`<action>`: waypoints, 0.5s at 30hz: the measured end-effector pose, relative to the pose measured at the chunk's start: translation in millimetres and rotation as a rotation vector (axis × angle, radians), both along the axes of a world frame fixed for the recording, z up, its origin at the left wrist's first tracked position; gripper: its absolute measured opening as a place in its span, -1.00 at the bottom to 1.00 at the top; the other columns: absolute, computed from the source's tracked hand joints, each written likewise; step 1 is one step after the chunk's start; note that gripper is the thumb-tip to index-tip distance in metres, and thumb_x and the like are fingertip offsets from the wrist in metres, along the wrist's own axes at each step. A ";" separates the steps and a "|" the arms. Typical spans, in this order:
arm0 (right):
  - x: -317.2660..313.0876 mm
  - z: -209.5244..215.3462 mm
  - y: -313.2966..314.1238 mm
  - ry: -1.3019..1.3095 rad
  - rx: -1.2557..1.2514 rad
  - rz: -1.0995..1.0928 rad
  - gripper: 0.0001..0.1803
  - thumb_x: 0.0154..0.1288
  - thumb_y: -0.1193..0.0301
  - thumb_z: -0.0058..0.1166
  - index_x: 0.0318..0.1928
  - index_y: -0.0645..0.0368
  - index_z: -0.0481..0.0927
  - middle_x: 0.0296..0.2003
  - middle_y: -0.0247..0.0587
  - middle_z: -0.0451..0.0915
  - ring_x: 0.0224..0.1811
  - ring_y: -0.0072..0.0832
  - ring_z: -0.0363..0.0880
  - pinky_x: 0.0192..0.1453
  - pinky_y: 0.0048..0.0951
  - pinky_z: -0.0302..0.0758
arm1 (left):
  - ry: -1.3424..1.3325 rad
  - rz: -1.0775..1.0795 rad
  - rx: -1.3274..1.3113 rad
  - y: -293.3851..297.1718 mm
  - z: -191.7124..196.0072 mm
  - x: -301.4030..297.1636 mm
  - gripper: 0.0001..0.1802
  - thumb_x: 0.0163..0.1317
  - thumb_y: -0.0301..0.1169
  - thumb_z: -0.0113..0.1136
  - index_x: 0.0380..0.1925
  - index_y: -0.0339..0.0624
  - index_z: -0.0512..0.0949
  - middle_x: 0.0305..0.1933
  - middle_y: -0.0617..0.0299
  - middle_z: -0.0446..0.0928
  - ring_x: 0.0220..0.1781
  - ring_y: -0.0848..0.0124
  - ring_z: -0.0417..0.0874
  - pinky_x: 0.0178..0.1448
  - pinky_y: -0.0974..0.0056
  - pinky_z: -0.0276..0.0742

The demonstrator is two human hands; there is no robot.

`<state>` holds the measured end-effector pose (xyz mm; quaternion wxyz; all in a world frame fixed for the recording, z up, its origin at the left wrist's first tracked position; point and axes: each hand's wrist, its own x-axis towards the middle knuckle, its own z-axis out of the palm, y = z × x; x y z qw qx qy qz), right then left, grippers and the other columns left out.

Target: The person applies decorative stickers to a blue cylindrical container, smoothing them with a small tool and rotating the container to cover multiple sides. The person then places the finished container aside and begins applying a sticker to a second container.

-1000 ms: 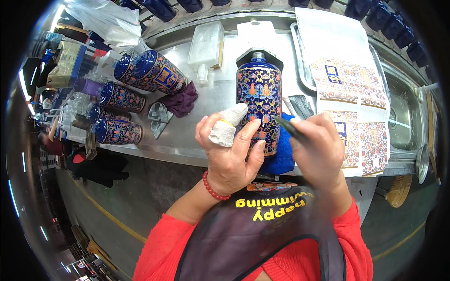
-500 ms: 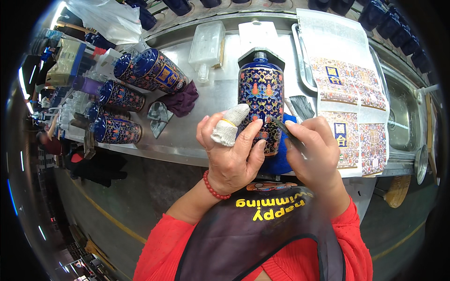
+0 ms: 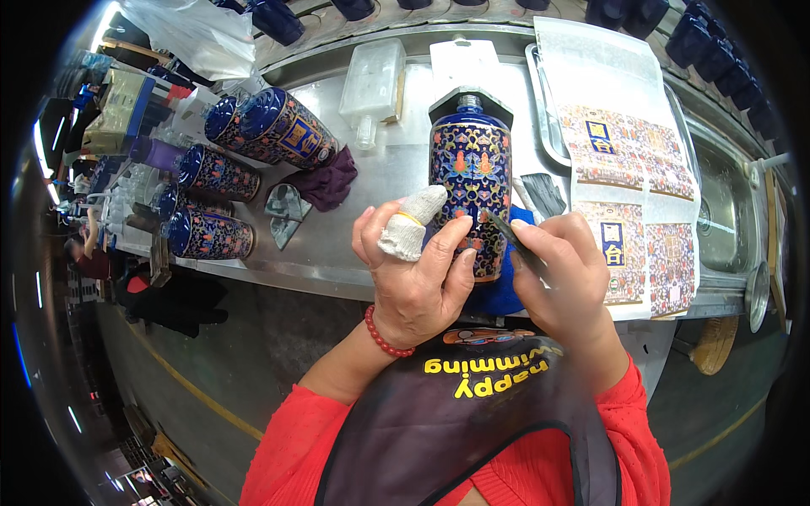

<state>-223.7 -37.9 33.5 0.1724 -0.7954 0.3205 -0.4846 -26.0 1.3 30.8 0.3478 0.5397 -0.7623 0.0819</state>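
Observation:
A dark blue bottle (image 3: 471, 164) with a colourful floral pattern lies in front of me, its threaded neck pointing away. My left hand (image 3: 418, 261) rests its fingertips on the bottle's left side, fingers apart; one finger wears a whitish cloth finger cover (image 3: 413, 226). In my right hand (image 3: 561, 261), thumb and fingers pinch a dark, narrow pointed tool (image 3: 525, 243). Its tip is at the bottle's surface, close to my left index fingertip. What kind of tool it is I cannot make out. Blue cloth (image 3: 499, 293) shows beside the bottle's near end.
Printed pattern sheets (image 3: 620, 244) lie at the right, beside a metal sink (image 3: 726, 211). Several patterned bottles (image 3: 291, 135) and a purple cloth (image 3: 333, 181) are on the left. A clear block-shaped bottle (image 3: 369, 80) lies farther back. Dark blue vessels (image 3: 278, 24) line the far edge.
The dark blue vessels along the far edge have shifted to the right. My right hand and the tool have moved only slightly; my left hand and the bottle are almost unchanged.

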 end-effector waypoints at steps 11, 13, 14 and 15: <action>-2.9 0.7 0.5 -0.024 0.023 -0.006 -0.49 0.03 0.75 0.31 0.06 0.26 0.61 -0.30 -0.05 0.55 -0.36 -0.28 0.55 -0.31 -0.36 0.50 | -0.048 0.021 -0.002 -2.0 2.5 -0.6 -0.66 0.13 -0.39 0.40 -0.05 0.08 0.79 0.18 -0.04 0.57 0.27 0.03 0.34 0.45 -0.07 0.13; -4.0 0.4 0.3 -0.023 0.019 -0.011 -0.49 0.01 0.76 0.31 0.06 0.26 0.61 -0.30 -0.05 0.55 -0.36 -0.27 0.55 -0.31 -0.36 0.50 | -0.099 0.034 -0.037 -3.7 1.9 -0.5 -0.66 0.11 -0.37 0.42 -0.06 0.13 0.79 0.17 -0.03 0.57 0.26 0.04 0.33 0.45 -0.08 0.12; -4.5 0.2 0.2 -0.021 0.018 -0.013 -0.48 0.01 0.76 0.31 0.06 0.26 0.61 -0.30 -0.05 0.55 -0.36 -0.27 0.55 -0.31 -0.36 0.50 | -0.117 0.026 -0.048 -4.7 1.6 0.2 -0.65 0.11 -0.36 0.42 -0.05 0.15 0.79 0.17 -0.02 0.57 0.26 0.04 0.33 0.45 -0.09 0.12; -5.0 -0.2 0.3 -0.024 0.020 -0.015 -0.48 0.00 0.76 0.32 0.06 0.26 0.61 -0.30 -0.05 0.55 -0.36 -0.27 0.55 -0.31 -0.36 0.50 | -0.132 0.017 -0.061 -5.9 1.5 1.5 -0.64 0.10 -0.35 0.43 -0.05 0.16 0.79 0.17 -0.01 0.57 0.26 0.05 0.33 0.46 -0.10 0.12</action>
